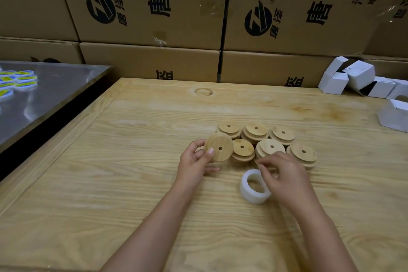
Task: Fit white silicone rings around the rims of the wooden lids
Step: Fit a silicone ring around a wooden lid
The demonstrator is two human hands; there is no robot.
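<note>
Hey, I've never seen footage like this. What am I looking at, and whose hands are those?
It's one picture from a camera worn on a person's head, looking down at their own bare hands; no machine. The left hand holds a round wooden lid. The right hand hovers at a stack of white rings; whether it grips one is unclear. More lids sit stacked on the wooden table. Small white boxes lie far right, big cardboard boxes behind.

Pale wooden table [110, 183], steel table [55, 86] at left, stacked printed cardboard cartons [154, 6] behind, dim light
</note>
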